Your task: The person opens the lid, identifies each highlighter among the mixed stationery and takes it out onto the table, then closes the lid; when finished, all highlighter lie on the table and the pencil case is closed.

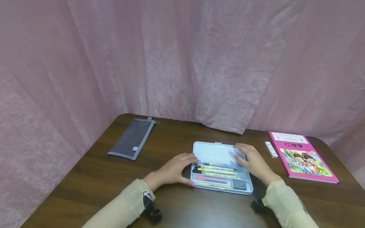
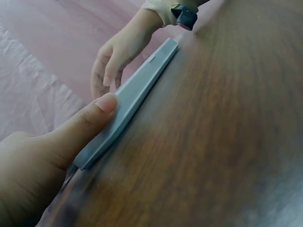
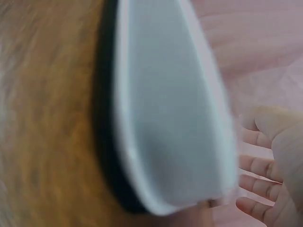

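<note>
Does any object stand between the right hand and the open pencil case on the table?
Nothing visible does. In the head view, the right hand is directly at the right side of the pencil case. The small white box and the pink book lie farther right, outside that path.

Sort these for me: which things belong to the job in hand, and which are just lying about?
In the job, it seems:
open pencil case, touched by the left hand, with the right hand at its lid
pens inside it
dark grey block inside it

Just lying about, apparently:
grey pouch
pink book
small white block beside the book
</note>
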The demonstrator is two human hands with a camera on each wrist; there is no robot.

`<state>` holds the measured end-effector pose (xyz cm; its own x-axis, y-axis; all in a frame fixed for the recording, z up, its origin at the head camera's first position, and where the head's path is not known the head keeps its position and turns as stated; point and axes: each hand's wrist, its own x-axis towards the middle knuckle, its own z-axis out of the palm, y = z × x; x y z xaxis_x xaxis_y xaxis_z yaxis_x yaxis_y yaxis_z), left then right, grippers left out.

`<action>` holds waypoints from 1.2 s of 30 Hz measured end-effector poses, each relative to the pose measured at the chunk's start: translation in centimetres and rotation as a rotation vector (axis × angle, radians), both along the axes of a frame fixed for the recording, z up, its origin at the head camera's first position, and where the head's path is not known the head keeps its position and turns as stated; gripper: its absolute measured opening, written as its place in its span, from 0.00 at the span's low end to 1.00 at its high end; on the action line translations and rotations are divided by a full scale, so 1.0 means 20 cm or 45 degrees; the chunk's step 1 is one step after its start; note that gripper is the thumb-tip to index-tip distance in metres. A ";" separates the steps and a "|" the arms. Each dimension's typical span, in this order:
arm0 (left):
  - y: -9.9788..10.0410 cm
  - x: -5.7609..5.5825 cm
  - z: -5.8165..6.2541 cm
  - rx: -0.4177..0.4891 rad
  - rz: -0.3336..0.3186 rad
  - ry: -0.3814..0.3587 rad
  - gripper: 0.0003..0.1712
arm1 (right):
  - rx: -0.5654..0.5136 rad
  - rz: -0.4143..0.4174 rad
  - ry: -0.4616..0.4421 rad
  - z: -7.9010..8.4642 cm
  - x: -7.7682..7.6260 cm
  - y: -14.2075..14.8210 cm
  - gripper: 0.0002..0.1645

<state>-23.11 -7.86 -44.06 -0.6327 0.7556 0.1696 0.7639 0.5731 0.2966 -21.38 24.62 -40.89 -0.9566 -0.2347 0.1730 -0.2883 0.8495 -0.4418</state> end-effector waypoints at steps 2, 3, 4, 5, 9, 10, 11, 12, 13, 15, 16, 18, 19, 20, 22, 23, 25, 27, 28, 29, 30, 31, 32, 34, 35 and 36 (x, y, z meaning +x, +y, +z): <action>0.00 0.00 0.01 0.000 0.002 -0.005 0.53 | -0.018 -0.012 0.015 0.03 0.01 0.01 0.28; 0.00 0.00 0.01 0.000 0.002 -0.008 0.53 | -0.025 -0.021 0.021 0.04 0.02 0.01 0.29; 0.00 -0.01 0.01 0.001 0.003 -0.012 0.53 | -0.026 -0.031 0.027 0.06 0.02 0.01 0.29; 0.00 -0.01 0.01 0.002 0.003 -0.014 0.53 | -0.028 -0.039 0.033 0.07 0.03 0.01 0.30; 0.00 -0.01 0.02 -0.003 0.004 -0.010 0.53 | -0.030 -0.056 0.043 0.12 0.05 0.02 0.30; 0.00 -0.01 0.02 -0.003 0.004 -0.010 0.53 | -0.029 -0.054 0.045 0.13 0.06 0.02 0.30; -0.01 -0.02 0.02 -0.004 0.005 -0.009 0.53 | -0.026 -0.049 0.050 0.14 0.06 0.02 0.30; -0.01 -0.02 0.02 -0.004 0.006 -0.011 0.54 | -0.023 -0.045 0.056 0.15 0.07 0.02 0.30; -0.01 -0.02 0.02 -0.004 0.008 -0.014 0.54 | -0.020 -0.040 0.067 0.16 0.07 0.02 0.30; -0.01 -0.01 0.02 -0.002 0.008 -0.018 0.54 | -0.016 -0.030 0.088 0.17 0.09 0.01 0.29; -0.01 -0.01 0.02 -0.001 0.007 -0.018 0.54 | -0.016 -0.024 0.101 0.18 0.10 0.01 0.29; -0.02 -0.01 0.02 -0.003 0.006 -0.012 0.54 | -0.016 -0.014 0.118 0.18 0.11 0.01 0.28; -0.02 -0.01 0.02 -0.003 0.006 -0.009 0.54 | -0.013 -0.009 0.126 0.19 0.12 0.01 0.27; -0.02 -0.01 0.02 -0.003 0.006 -0.005 0.54 | -0.009 -0.003 0.132 0.19 0.13 0.01 0.27; -0.02 0.00 0.02 0.000 0.006 0.004 0.54 | 0.002 0.009 0.151 0.19 0.15 0.01 0.26; -0.02 0.00 0.02 0.002 0.007 0.006 0.54 | 0.013 0.015 0.167 0.18 0.16 0.01 0.26; -0.02 0.00 0.02 0.007 0.010 0.003 0.53 | 0.030 0.027 0.206 0.18 0.17 0.01 0.24; -0.01 0.00 0.01 0.012 0.009 -0.001 0.53 | 0.045 0.035 0.239 0.17 0.19 0.01 0.23; -0.01 0.00 0.01 0.011 0.009 -0.005 0.53 | 0.051 0.035 0.248 0.17 0.19 0.01 0.23; -0.01 0.00 0.01 0.011 0.010 -0.009 0.53 | 0.058 0.035 0.252 0.17 0.20 0.01 0.23; -0.01 0.00 0.01 0.011 0.009 -0.012 0.53 | 0.061 0.035 0.243 0.17 0.21 0.01 0.23; -0.01 0.00 0.01 0.010 0.008 -0.014 0.53 | 0.064 0.034 0.231 0.17 0.21 0.01 0.23; -0.01 0.00 0.01 0.011 0.007 -0.014 0.53 | 0.069 0.033 0.218 0.16 0.22 0.01 0.23; -0.01 0.01 0.01 0.015 0.002 -0.014 0.53 | 0.073 0.032 0.189 0.16 0.23 0.02 0.22; -0.01 0.01 0.01 0.018 -0.001 -0.013 0.53 | 0.077 0.035 0.181 0.16 0.23 0.02 0.22; 0.00 0.01 0.01 0.021 -0.002 -0.014 0.53 | 0.079 0.038 0.176 0.15 0.24 0.02 0.22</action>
